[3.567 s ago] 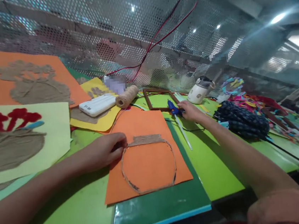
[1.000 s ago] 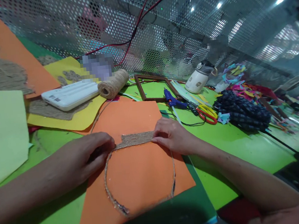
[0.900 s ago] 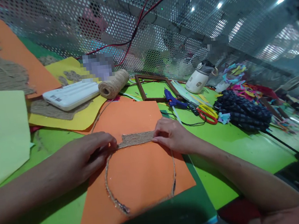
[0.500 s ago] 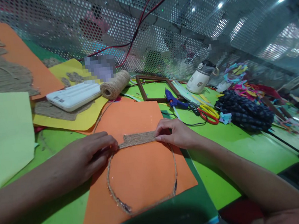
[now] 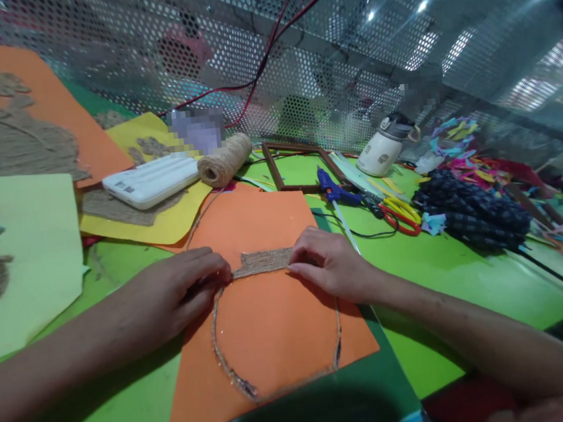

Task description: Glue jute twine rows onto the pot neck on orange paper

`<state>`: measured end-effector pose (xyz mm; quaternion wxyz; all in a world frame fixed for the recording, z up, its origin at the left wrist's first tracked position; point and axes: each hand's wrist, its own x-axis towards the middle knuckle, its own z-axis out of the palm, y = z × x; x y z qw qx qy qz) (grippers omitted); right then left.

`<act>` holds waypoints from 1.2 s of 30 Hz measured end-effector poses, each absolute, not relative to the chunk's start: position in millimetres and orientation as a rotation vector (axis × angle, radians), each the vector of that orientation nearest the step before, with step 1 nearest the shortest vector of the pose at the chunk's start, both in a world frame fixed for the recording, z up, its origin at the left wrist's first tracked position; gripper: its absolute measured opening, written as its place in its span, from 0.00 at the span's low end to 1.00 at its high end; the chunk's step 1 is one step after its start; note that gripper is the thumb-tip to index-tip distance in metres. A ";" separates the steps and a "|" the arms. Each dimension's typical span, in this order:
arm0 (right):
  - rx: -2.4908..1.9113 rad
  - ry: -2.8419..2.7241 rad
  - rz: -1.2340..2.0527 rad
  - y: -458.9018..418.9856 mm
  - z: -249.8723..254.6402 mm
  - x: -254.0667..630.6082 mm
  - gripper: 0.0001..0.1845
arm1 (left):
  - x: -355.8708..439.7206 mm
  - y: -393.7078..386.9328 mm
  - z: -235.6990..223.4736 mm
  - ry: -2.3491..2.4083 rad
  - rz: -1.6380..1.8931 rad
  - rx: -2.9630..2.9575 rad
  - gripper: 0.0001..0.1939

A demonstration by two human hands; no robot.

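Observation:
An orange sheet of paper carries a jute twine outline of a rounded pot-like shape. Across its top lies a band of jute twine rows set close together. At the band's left end, my left hand is closed, its fingertips pinching the twine. My right hand is closed at the other end, thumb and forefinger on the twine, covering that end of the band. From the twine roll, a loose strand runs down toward my left hand.
Behind the sheet are a white power bank, a brown frame, a blue glue gun, scissors and a white bottle. A folded dark umbrella lies right. Finished twine pictures on paper lie left.
My right hand has slid a little left along the twine band. My left hand keeps its place at the left end. The whole view has shifted slightly.

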<state>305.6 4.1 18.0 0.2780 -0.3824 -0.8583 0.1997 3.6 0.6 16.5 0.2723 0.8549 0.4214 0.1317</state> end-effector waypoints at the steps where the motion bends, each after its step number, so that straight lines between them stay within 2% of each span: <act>1: -1.051 -2.329 0.528 4.9 19.3 302.9 0.10 | 3.7 0.4 16.7 1.131 0.355 2.306 0.16; 4: -1.171 -2.417 0.545 10.5 27.5 294.4 0.11 | 3.7 -0.1 17.6 1.121 0.369 2.318 0.16; 9: -1.461 -2.378 0.763 21.5 39.7 282.4 0.12 | 1.5 1.0 13.1 1.102 0.428 2.339 0.13; 16: -1.524 -2.289 0.878 24.5 34.9 282.2 0.10 | 0.6 0.5 8.0 1.107 0.457 2.342 0.12; 21: -1.516 -2.243 0.886 20.3 32.3 284.3 0.08 | 2.3 -1.5 16.3 1.111 0.444 2.299 0.11; 28: -1.528 -2.300 0.728 15.1 34.3 282.3 0.08 | 2.9 -2.7 17.7 1.144 0.414 2.274 0.13; 36: -1.546 -2.303 0.750 14.5 35.7 281.9 0.08 | 3.8 -2.5 19.2 1.109 0.478 2.292 0.14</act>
